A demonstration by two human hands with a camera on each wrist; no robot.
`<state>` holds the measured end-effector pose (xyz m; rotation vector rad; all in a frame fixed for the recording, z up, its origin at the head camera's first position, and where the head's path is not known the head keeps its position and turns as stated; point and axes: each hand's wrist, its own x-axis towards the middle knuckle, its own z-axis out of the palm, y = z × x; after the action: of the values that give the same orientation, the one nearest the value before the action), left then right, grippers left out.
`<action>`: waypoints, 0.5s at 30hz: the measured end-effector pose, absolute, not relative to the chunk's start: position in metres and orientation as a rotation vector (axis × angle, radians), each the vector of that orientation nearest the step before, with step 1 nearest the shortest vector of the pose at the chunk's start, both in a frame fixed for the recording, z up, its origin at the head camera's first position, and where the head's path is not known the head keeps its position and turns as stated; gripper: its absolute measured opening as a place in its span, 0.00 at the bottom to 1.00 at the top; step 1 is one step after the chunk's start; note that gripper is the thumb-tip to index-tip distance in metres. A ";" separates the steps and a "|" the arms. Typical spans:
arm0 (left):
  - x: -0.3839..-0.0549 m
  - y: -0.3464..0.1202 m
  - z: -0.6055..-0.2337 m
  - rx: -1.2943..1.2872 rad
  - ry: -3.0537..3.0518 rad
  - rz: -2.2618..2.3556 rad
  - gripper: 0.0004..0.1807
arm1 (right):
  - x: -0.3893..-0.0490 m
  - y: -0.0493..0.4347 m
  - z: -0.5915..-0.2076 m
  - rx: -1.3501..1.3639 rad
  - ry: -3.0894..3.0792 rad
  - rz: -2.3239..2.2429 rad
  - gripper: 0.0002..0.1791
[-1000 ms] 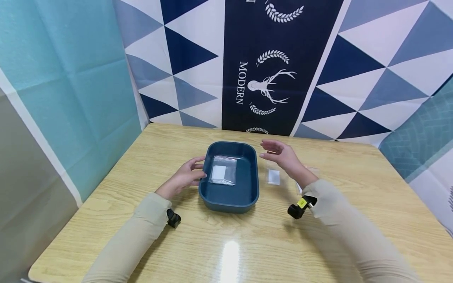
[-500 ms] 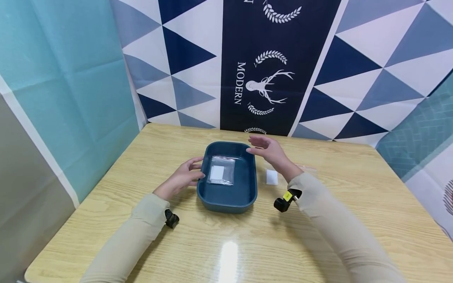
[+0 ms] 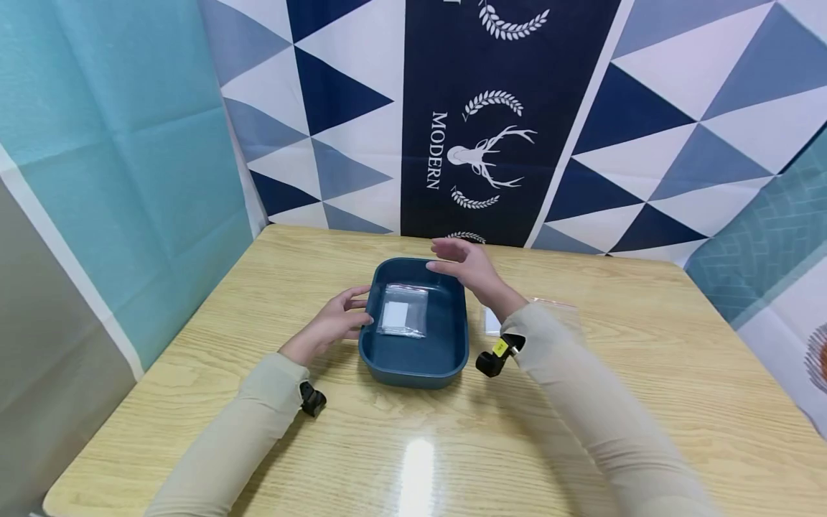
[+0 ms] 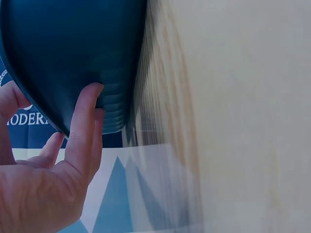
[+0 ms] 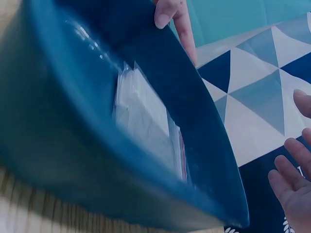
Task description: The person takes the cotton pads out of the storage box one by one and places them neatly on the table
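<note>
A dark blue rectangular plastic bin [image 3: 413, 380] stands on the table, with clear zip bags [image 3: 414, 314] holding white cards stacked inside. My left hand [image 3: 332, 321] holds the bin's left side, its thumb over the rim and its fingers along the outer wall, as the left wrist view shows [image 4: 58, 179]. My right hand [image 3: 472, 271] hovers by the bin's far right corner, fingers extended and thumb apart, holding nothing. In the right wrist view the stacked bags [image 5: 146, 116] lean inside the bin, and the right fingers [image 5: 296, 170] are beyond its rim.
More clear bags [image 3: 557, 310], with a white card [image 3: 492, 322] showing, lie to the right of the bin, partly hidden by the right arm. Patterned cloth [image 3: 349, 122] hangs along the back edge of the wooden table [image 3: 362, 459]. Each wrist carries a small black camera [image 3: 313, 399].
My right hand has moved left and away from me, from right of the bin to its far right corner. The left hand stays on the bin, and the bags inside look unchanged.
</note>
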<state>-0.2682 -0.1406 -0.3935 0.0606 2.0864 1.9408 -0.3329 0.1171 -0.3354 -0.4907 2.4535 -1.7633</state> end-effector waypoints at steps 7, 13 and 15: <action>-0.269 -0.140 -0.392 0.065 2.084 1.937 0.35 | -0.336 0.103 -0.336 -0.446 2.440 -1.772 0.28; -0.268 -0.140 -0.390 0.057 2.096 1.930 0.35 | -0.340 0.091 -0.334 -0.401 2.412 -1.794 0.28; -0.268 -0.140 -0.391 0.063 2.093 1.930 0.35 | -0.342 0.087 -0.334 -0.379 2.402 -1.806 0.27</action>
<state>-0.2680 -0.1400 -0.3907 0.0631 2.0928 1.9301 -0.3423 0.0870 -0.3342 -0.3794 2.4023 -1.8056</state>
